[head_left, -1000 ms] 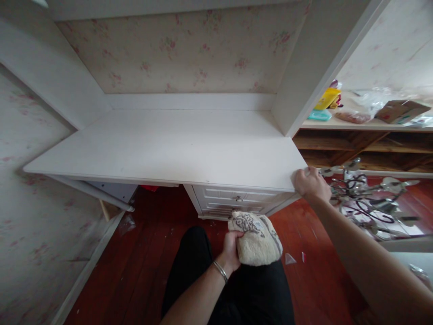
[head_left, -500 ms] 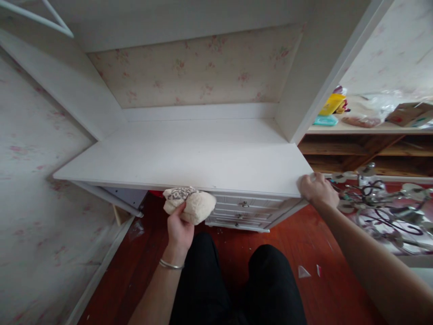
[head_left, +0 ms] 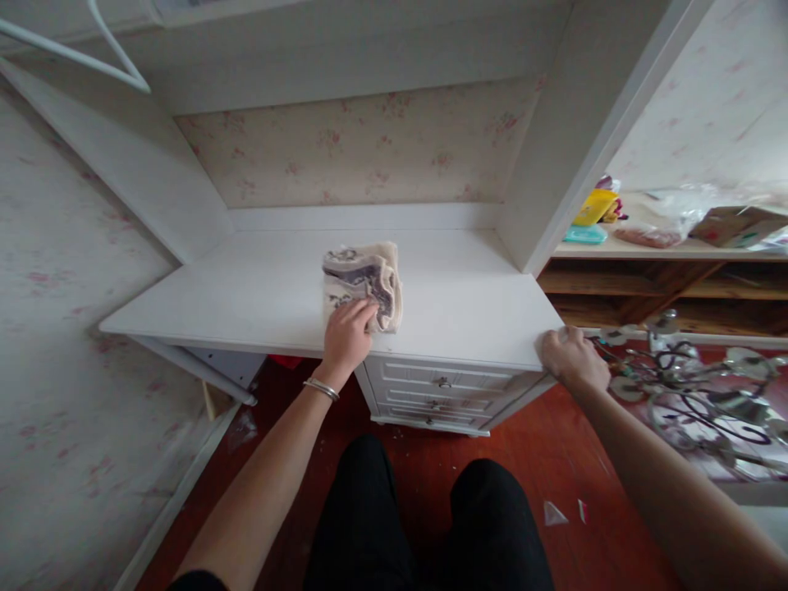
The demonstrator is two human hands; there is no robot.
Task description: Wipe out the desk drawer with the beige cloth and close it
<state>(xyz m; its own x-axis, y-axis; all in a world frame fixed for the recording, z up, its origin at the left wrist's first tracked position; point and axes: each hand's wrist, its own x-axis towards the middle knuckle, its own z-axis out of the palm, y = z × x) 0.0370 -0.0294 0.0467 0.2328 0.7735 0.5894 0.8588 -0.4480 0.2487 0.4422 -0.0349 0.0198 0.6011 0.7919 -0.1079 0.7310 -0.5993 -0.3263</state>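
Note:
A folded cream cloth with a grey pattern lies on the white desk, near the middle of its front half. My left hand holds the cloth at its near side, fingers curled over it; the fingertips partly sink into the folds. At the desk's right front corner, my right hand grips the edge with bent fingers, its thumb side hidden from me. Below the desktop stands a white drawer unit with small knobs.
A chandelier with curved metal arms lies to the right, close to my right forearm. Behind it a wooden shelf bears a yellow container and plastic bags. Plastic scraps lie on the red floor. A white metal bar juts in at upper left.
My left hand has carried the cloth from in front of the desk's edge up and forward onto the desktop, where it now lies flatter. My right hand stays on the corner.

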